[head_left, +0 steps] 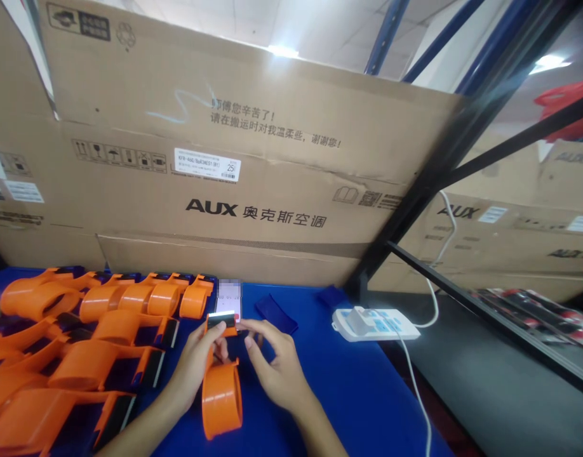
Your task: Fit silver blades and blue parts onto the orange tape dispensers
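Head view shows the person's left hand closed around the neck of an orange tape dispenser, fingers pinched near its black blade end. The right hand has its fingertips narrowed together at the same end, touching a small dark part just beside the blade; whether they grip anything there is too small to tell. The dispenser lies on the blue table at about 6 o'clock in the frame, its round hub toward the wearer.

Judging from this, the main risk is the serrated blade: both sets of fingertips work right against it, and a slip of the pinch could nick a finger. The hub rests only loosely on the table, so a twist from the left hand could roll the dispenser out of alignment. A small part dropped here could slide under the pile of finished orange dispensers at 9 o'clock.

A phone stands just beyond the hands at 12 o'clock, its screen blurred. A white power strip lies at 2 o'clock, its cable trailing off the table edge, where an elbow could snag it. Two dark blue pads lie between phone and strip.

Behind, a large cardboard carton reads "AUX 奥克斯空调", with "师傅您辛苦了!请在搬运时对我温柔些,谢谢您!" above it. A white label shows "25"; its smaller print is not legible. A second carton at 3 o'clock also bears "AUX".
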